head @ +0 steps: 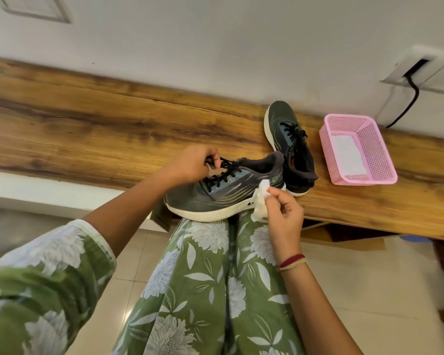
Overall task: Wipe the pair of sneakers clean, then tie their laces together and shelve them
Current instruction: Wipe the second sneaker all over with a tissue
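— Where do you have the sneakers?

— On my feed the near sneaker (215, 198) is at the front edge of the tabletop (87, 129), its white sole jutting over the lap, toe to the left. The second sneaker (290, 147) lies on the tabletop just behind its heel, toe toward the wall.

— And the hands?

— My left hand (192, 162) pinches the black laces (224, 170) of the near sneaker. My right hand (285, 211) pinches a crumpled white wipe (260, 201) against that sneaker's heel side. A pink basket (377, 149) with a white sheet (349, 155) inside stands right of the second sneaker.
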Tool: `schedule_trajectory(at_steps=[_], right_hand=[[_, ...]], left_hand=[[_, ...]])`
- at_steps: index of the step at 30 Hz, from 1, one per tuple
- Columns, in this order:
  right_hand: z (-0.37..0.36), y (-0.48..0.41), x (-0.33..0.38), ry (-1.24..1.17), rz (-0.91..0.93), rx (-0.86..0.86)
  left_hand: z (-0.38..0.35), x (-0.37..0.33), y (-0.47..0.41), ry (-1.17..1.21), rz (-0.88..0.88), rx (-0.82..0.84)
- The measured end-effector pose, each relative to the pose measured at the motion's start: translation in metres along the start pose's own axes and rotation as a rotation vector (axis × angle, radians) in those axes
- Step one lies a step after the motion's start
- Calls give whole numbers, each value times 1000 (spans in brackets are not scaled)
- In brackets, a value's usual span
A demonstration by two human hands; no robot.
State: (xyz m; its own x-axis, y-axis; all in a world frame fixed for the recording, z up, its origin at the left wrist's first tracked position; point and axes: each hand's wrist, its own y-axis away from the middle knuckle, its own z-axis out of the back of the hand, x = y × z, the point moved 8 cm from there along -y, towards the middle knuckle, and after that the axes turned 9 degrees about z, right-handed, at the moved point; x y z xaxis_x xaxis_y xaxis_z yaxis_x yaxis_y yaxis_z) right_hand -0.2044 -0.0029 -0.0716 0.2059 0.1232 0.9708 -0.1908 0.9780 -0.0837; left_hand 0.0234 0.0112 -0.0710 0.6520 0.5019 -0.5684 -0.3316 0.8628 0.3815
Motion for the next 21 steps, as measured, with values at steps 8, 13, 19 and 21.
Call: schedule_trajectory(at_steps=[8, 13, 19, 21], right_hand=[[-17, -36, 20, 129, 105, -59], [-17, -45, 24, 235, 199, -52], [-27, -38, 23, 352, 308, 47], [-31, -39, 23, 388, 336, 81]], left_hand=[[-17, 12, -22, 492, 231, -56], [-45, 3, -23, 477, 150, -138], [-38, 4, -11, 421, 5, -335], [-41, -5, -10, 367, -69, -291]])
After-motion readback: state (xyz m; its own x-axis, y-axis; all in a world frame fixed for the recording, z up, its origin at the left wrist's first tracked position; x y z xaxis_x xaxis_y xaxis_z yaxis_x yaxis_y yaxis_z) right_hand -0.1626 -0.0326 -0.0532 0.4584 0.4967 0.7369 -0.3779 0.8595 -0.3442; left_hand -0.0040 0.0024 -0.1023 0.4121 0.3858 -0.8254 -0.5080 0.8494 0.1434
